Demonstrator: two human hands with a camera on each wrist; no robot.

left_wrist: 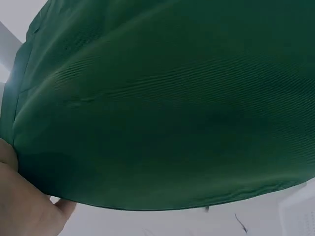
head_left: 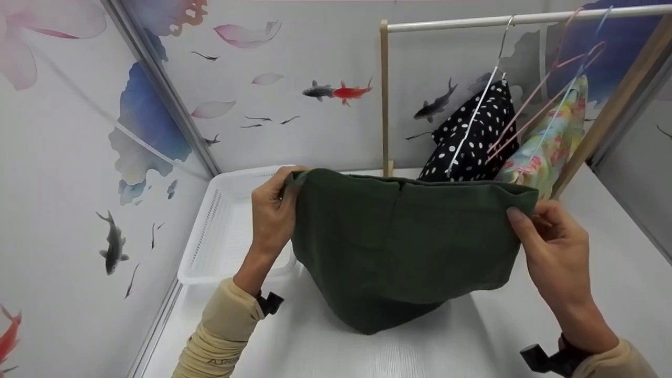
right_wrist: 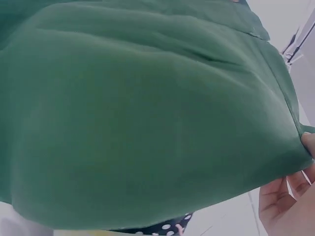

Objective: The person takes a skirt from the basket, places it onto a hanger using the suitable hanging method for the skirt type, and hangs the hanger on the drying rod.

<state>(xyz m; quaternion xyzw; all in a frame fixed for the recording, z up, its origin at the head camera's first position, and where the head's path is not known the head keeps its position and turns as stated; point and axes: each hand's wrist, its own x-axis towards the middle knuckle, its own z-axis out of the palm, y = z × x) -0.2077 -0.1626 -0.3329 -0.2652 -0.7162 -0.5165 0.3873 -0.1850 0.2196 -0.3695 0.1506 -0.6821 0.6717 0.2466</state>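
Note:
A dark green skirt (head_left: 404, 241) hangs spread between both hands, its waistband edge at the top and a short seam line near the middle. At the upper left corner my left hand (head_left: 275, 210) pinches the waistband; that hand (left_wrist: 29, 201) also shows at the lower left of the left wrist view. The opposite upper corner is pinched by my right hand (head_left: 559, 252), thumb in front and fingers behind. Green cloth (right_wrist: 147, 128) fills most of the right wrist view, with the right hand (right_wrist: 290, 196) at its edge. The skirt's lower part hangs over the white table.
Behind the left hand stands a white plastic basket (head_left: 210, 257). At the back right, a rack with a white rail (head_left: 451, 23) carries a black polka-dot garment (head_left: 472, 136), a floral garment (head_left: 551, 136) and hangers. Patterned wall panels (head_left: 236, 68) enclose the white table (head_left: 399, 357).

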